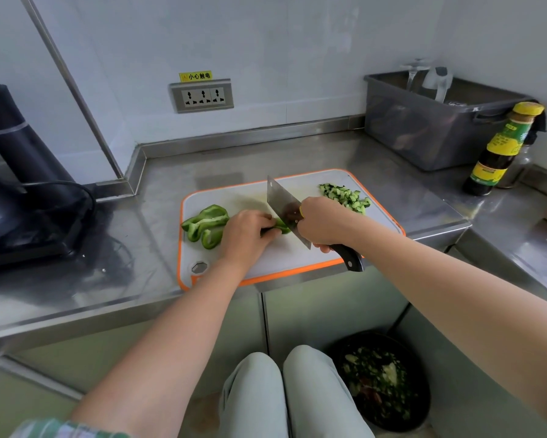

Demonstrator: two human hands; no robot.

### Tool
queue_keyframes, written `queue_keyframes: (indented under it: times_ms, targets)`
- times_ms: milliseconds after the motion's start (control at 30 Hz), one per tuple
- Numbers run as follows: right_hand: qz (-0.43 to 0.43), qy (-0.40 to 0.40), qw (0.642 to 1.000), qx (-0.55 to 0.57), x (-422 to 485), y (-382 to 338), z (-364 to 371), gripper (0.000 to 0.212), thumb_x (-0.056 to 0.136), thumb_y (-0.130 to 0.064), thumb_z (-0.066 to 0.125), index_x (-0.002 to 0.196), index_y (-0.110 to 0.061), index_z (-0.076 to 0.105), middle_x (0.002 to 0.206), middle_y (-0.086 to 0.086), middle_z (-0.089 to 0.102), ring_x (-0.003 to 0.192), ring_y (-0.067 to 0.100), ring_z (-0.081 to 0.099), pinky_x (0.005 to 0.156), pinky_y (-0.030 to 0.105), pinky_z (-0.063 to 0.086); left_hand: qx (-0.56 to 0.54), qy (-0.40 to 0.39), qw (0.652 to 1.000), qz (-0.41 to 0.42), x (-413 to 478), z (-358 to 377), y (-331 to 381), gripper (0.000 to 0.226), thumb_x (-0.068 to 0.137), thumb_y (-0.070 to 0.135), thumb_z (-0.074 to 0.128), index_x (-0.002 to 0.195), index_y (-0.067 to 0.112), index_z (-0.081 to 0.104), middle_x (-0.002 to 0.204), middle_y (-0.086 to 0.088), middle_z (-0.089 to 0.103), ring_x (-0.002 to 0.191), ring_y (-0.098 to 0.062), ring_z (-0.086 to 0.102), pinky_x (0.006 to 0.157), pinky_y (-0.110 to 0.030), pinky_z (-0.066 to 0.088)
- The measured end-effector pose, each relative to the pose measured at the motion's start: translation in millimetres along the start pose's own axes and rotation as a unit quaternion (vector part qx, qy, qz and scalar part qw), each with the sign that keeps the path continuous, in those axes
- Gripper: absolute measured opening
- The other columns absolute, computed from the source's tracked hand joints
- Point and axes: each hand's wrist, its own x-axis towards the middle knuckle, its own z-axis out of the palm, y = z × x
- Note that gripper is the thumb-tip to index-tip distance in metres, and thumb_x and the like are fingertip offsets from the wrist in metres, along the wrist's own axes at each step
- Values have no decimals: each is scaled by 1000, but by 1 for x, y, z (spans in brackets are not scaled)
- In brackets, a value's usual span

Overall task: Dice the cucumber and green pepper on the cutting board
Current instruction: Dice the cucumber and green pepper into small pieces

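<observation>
Stainless-steel worktop [158, 191] carrying an orange-rimmed cutting board [281, 256] at its front edge, a grey tub [424, 134] and sauce bottle [499, 150] at right, a black appliance [22, 191] at left.

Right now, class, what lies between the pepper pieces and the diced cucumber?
Head view: the left hand holding a pepper strip, the cleaver, and the right hand gripping it.

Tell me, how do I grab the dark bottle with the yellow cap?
Take the bottle around its straight dark middle, coming from the cutting board side. It stands upright, with the grey bin close behind and a clear bottle at its right, so those sides are crowded.
</observation>
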Motion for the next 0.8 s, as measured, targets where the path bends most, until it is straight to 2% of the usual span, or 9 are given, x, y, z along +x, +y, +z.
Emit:
queue_keyframes:
  times_ms: [133, 233, 467, 600, 733, 800]
  targets:
    - [-4, 3, 1000, 20, 5, 1, 7, 12, 85, 1, 37, 79, -2, 47, 62, 16, 61, 42, 24, 55, 45, 24, 44, 12, -4, 1000, 14, 2, 1, -3, 13, 78, 25, 72, 84, 15, 78, 86, -3, 72, 82, -31, 63, 63, -39, 49]
    - [2, 14, 998, 61, 8, 9, 13, 9, 86, 2, 38, 86, 0, 47, 65, 19, 59, 42, 26, 54, 42, 23, 41, 24, -12, 1000, 11, 5, 2, -4, 15, 77, 28, 72, 82, 14, 77, 84, -5, 71, 82, -31, 63, 66, -40, 49]
    - [-5, 55, 997, 60, 28, 0, 19, 7, 90, -2, 36, 93, -5, 42, 71, 8, 47, 39, 20, 53, 41, 22, 37, 30, -39, 999, 16, 12, -7, -4, 7, 75, 22, 74, 76, 16, 73, 79, -2, 68, 79, -28, 61, 64, -35, 46]
    - [-8, 95, 989, 113, 34, 6, 16, 7, 91, -5, 37, 88, -6, 43, 68, 7, 50, 41, 22, 55, 41, 23, 37, 41, -60, 997, -6, 16, -11, -2, 22, 79, 28, 71, 100, 21, 70, 95, 0, 72, 91, -25, 64, 80, -35, 48]
    - [-20, 169, 972, 160, 36, 18, -1, 14, 92, -9, 38, 78, -9, 38, 63, 11, 52, 42, 25, 54, 38, 24, 36, 120, -108, 987, 3, 22, -10, -6, 49, 86, 40, 64, 129, 18, 56, 119, -3, 61, 116, -26, 50, 98, -35, 32]
    - [-13, 171, 969, 179, 35, 22, -9, 14, 90, -6, 38, 76, -9, 37, 60, 12, 52, 39, 24, 52, 36, 22, 36, 151, -131, 980, -1, 25, -11, -9, 46, 88, 46, 59, 128, 23, 57, 120, -3, 57, 118, -25, 45, 99, -36, 30]
